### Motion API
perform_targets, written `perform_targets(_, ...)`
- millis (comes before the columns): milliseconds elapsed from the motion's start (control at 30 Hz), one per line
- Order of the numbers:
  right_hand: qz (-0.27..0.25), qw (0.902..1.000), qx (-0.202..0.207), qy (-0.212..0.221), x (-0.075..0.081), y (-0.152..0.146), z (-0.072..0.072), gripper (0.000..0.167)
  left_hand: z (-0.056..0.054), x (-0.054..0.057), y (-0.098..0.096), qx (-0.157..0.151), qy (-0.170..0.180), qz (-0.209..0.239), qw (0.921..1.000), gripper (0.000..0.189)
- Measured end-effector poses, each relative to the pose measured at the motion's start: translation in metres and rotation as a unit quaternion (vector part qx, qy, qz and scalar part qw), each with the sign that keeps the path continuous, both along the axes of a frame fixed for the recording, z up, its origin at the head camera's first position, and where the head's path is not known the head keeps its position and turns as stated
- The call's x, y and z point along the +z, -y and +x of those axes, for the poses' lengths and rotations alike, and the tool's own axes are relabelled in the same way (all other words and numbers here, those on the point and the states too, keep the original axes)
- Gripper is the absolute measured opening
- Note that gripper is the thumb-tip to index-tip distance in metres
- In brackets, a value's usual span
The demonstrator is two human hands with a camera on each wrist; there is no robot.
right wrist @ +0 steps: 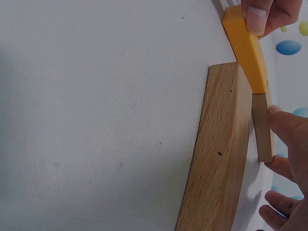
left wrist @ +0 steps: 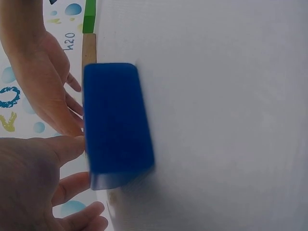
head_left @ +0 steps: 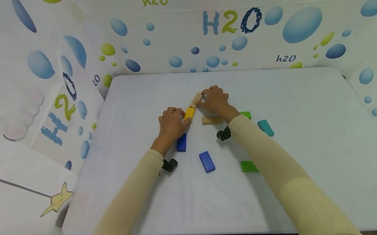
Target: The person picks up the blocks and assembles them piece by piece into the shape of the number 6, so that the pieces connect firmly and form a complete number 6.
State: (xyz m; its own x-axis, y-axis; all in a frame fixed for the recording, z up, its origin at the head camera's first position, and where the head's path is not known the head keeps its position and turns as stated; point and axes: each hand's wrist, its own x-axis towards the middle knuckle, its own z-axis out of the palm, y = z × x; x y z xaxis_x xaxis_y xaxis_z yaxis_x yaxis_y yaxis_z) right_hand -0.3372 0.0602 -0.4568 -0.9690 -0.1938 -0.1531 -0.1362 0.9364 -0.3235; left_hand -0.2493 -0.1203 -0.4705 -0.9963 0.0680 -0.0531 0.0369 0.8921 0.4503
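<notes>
Toward the far middle of the table, my left hand pinches a yellow block, its thumb on the near end in the right wrist view. End to end with it lies a light wooden block, which my right hand holds between thumb and index finger. Together the two blocks form a slanting line. A blue block lies just below my left hand and fills the middle of the left wrist view. Under the right palm's near side is another wooden block, lying crosswise.
A second blue block lies nearer the front. One green block is partly hidden by my right wrist, another by the forearm. Right of that arm sits a teal block. Patterned curtains stand behind the white table.
</notes>
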Motion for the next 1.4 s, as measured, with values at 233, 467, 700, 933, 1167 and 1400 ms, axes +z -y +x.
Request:
perform_targets(233, 0.002, 1.0, 0.001, 0.002, -0.001, 0.0, 0.0, 0.064, 0.0, -0.002, -0.001, 0.0, -0.004, 0.001, 1.0, 0.04)
perform_targets(467, 0.003, 1.0, -0.001, 0.002, 0.0, -0.001, 0.002, 0.064, 0.0, -0.001, -0.002, 0.0, -0.001, 0.001, 1.0, 0.041)
perform_targets(700, 0.004, 1.0, -0.003, 0.001, 0.001, 0.0, 0.003, 0.065, -0.002, -0.003, -0.003, 0.0, 0.002, -0.002, 1.0, 0.04)
perform_targets(933, -0.01, 0.9999, 0.0, -0.01, 0.003, -0.007, 0.004, 0.063, -0.002, -0.003, -0.003, 0.002, 0.001, -0.006, 1.0, 0.04)
perform_targets(1167, -0.005, 0.9983, 0.055, -0.019, 0.013, -0.031, 0.016, 0.051, -0.002, -0.001, -0.004, 0.001, 0.005, -0.004, 1.0, 0.038)
perform_targets(1400, 0.0, 0.9936, 0.113, -0.001, 0.016, -0.054, 0.037, 0.045, -0.002, 0.0, -0.005, 0.007, 0.013, -0.01, 0.9998, 0.039)
